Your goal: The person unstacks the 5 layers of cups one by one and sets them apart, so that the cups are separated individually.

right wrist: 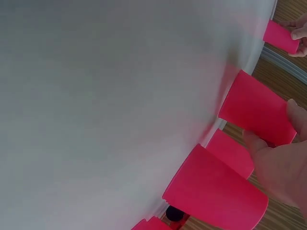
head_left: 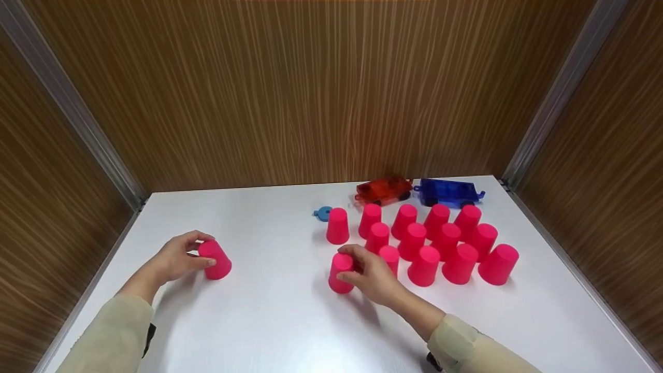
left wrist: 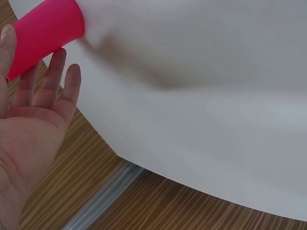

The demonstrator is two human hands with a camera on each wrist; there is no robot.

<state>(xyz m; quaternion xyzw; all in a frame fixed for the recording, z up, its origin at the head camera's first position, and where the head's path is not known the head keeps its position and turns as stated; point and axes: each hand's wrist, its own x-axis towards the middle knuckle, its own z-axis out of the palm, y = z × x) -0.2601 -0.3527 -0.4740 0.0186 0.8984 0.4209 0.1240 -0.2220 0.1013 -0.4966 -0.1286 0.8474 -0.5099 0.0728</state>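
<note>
On the left of the white table, my left hand (head_left: pixel 181 257) pinches an upside-down pink cup (head_left: pixel 218 263) between thumb and fingers near its narrow end. The left wrist view shows that same cup (left wrist: pixel 45 33) with the other fingers spread beneath it. My right hand (head_left: pixel 374 274) grips a second upside-down pink cup (head_left: pixel 340 277) near its top, at the front left of a group of cups. In the right wrist view, thumb and finger lie on either side of this cup (right wrist: pixel 256 108). Close by stands another pink cup (right wrist: pixel 216 189).
Several upside-down pink cups (head_left: pixel 423 267) stand in rows on the right of the table (head_left: pixel 269 311). Behind them sit a red toy car (head_left: pixel 383 190) and a blue toy wagon (head_left: pixel 448 191). A small blue piece (head_left: pixel 323 213) lies by the leftmost back cup. Wood-patterned walls (head_left: pixel 290 93) enclose the table.
</note>
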